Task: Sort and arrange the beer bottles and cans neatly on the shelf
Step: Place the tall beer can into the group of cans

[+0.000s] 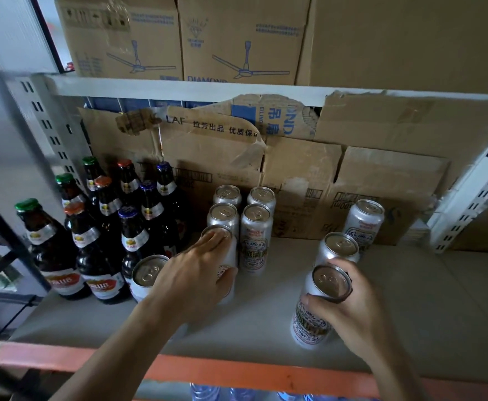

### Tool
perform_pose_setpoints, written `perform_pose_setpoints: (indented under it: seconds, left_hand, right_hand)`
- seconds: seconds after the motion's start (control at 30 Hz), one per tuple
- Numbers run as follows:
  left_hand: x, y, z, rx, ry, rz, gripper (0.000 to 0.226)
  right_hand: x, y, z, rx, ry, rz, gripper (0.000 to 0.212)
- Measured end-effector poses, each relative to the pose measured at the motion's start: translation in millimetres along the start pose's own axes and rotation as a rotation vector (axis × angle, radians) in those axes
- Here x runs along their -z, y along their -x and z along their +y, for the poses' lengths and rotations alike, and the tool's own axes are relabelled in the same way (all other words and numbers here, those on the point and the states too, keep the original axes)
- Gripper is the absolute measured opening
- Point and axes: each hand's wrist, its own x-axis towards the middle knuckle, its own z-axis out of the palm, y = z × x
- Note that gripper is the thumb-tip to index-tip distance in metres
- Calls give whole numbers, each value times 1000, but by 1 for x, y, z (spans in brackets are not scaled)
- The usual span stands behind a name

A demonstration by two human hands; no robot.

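Note:
Several brown beer bottles [98,244] with green, orange and blue caps stand in rows at the shelf's left. Silver cans [255,227] stand in two columns at mid-shelf. My left hand [196,273] grips the front can [225,256] of the left column from above and the side. One more can [147,276] stands just left of that hand, beside the bottles. My right hand [355,305] grips a silver can [318,308] near the front edge. Behind it stand two further cans, the nearer [339,247] and the farther [364,219].
The shelf board [266,319] is pale with an orange front rail [237,369]. Torn cardboard [295,175] lines the back. Perforated white uprights [49,131] stand at both sides. Ceiling-fan boxes [179,39] sit on the shelf above. Water bottles [205,393] show below.

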Motion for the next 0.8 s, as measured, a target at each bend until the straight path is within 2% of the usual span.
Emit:
perform_pose_setpoints:
  seconds: [0.07,0.17,0.37,0.47,0.57,0.63,0.7,0.8]
  left_hand:
    - [0,0,0,0,9,-8,63]
    - [1,1,-1,-20,15,-4,62]
    - [6,2,-1,-18,144,14,43]
    - [9,2,2,-80,240,103,33]
    - [16,7,10,-146,353,145,33]
    - [18,12,13,-153,446,134,39]
    - [19,15,13,-97,587,13,59]
    - [17,14,15,-83,1035,-361,75]
  right_hand:
    - [-1,0,-1,6,-62,23,46]
    - [-1,-2,-7,6,-162,23,50]
    - [-4,-17,-29,10,-396,13,58]
    - [-6,-23,-48,74,-463,19,50]
    - [-5,-31,-66,116,-568,16,36]
    - [-5,-37,-79,138,-609,18,37]
    - [-4,-43,-92,144,-650,27,36]
    - [-4,-53,-112,144,-714,20,14]
